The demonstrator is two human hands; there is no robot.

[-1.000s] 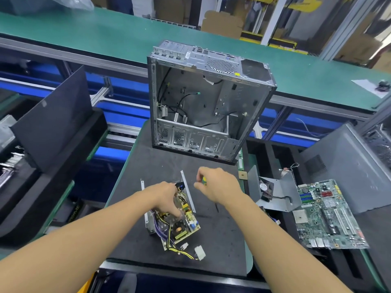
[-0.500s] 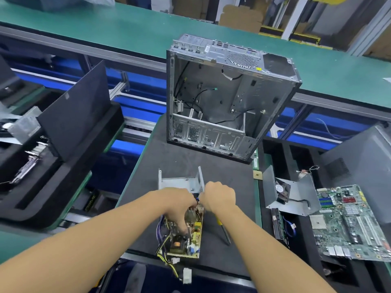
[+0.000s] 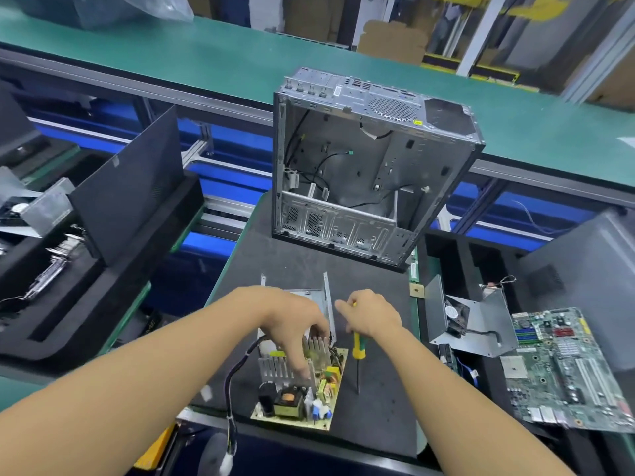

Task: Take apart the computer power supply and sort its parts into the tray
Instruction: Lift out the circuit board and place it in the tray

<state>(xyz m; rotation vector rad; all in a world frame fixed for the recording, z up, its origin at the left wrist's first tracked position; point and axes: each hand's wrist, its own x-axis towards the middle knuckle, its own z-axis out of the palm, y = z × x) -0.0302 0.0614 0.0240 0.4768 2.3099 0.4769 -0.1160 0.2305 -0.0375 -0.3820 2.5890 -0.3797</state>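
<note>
The power supply circuit board (image 3: 299, 401) lies near the front edge of the black mat, heat sinks and coils facing up. My left hand (image 3: 292, 321) grips it by the heat sinks. Just behind that hand stands its grey metal housing (image 3: 326, 295), open. A cable bundle (image 3: 232, 386) runs from the board over the mat's front edge. My right hand (image 3: 372, 314) holds a green-and-yellow screwdriver (image 3: 357, 348) upright right of the board, tip down on the mat. A black foam tray (image 3: 443, 255) sits to the right.
An emptied computer case (image 3: 371, 166) stands at the back of the mat. The right tray holds a motherboard (image 3: 567, 369) and a fan on a metal cover (image 3: 474, 324). Another foam tray (image 3: 86, 297) with a black side panel (image 3: 134, 187) is at the left.
The board has come out of the housing toward me and lies flatter near the front edge. My right hand has left the board and moved right with the screwdriver.
</note>
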